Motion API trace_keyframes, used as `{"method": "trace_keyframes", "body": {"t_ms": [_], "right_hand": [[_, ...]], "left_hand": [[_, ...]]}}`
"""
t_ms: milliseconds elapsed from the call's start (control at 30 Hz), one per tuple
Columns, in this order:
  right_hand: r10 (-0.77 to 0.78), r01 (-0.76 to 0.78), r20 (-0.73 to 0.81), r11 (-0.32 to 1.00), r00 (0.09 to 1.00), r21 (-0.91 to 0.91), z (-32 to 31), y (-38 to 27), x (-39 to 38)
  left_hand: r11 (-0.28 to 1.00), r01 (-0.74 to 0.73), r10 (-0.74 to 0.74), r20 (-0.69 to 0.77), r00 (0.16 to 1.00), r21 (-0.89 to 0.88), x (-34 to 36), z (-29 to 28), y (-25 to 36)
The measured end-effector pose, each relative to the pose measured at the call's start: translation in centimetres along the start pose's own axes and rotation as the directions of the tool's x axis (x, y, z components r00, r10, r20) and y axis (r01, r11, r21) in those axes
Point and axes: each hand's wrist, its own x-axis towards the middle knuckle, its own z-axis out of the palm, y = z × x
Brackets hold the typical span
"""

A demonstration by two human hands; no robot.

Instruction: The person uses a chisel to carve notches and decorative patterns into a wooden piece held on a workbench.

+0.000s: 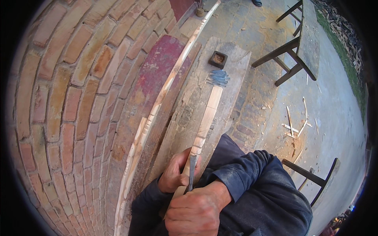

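My left hand is wrapped round the lower part of a pale squared wood strip, its thumb lying near a metal blade. In my right fist is a chisel; its handle is hidden by the fingers. The chisel's flat grey blade points away from me, and its tip meets the wood just beyond my left hand, where several notches are cut. The strip's far end lies on a worn plank bench, by a bundle of blue strands. My right hand hides the strip's near end.
Left of the bench, a long notched pole leans along a stained reddish board beside a brick wall. A small dark square box sits on the bench. Wooden trestles and scattered offcuts are on the right.
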Motion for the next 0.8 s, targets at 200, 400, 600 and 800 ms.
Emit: {"method": "trace_keyframes", "body": {"t_ms": [200, 400, 600, 800], "right_hand": [[0.007, -0.026, 0.190, 0.995, 0.982, 0.096, 0.3, 0.0, -1.9], [0.014, -0.014, 0.007, 1.000, 1.000, 0.027, 1.9, 0.2, -2.0], [-0.014, 0.012, -0.039, 0.999, 0.999, -0.052, 1.9, 1.1, -2.0], [0.065, -0.061, 0.031, 0.991, 0.997, -0.122, 2.5, 0.4, -0.2]], "left_hand": [[0.995, -0.010, 0.013, -0.027, 1.000, 0.097, -0.3, -0.3, -0.1], [0.992, 0.062, -0.056, -0.056, 0.997, 0.112, -0.2, -0.5, 0.4], [0.984, 0.176, -0.169, -0.137, 0.976, 0.038, -0.3, 0.2, 1.0], [0.990, 0.045, -0.041, -0.030, 0.999, 0.133, -0.5, -0.5, -0.5]]}}
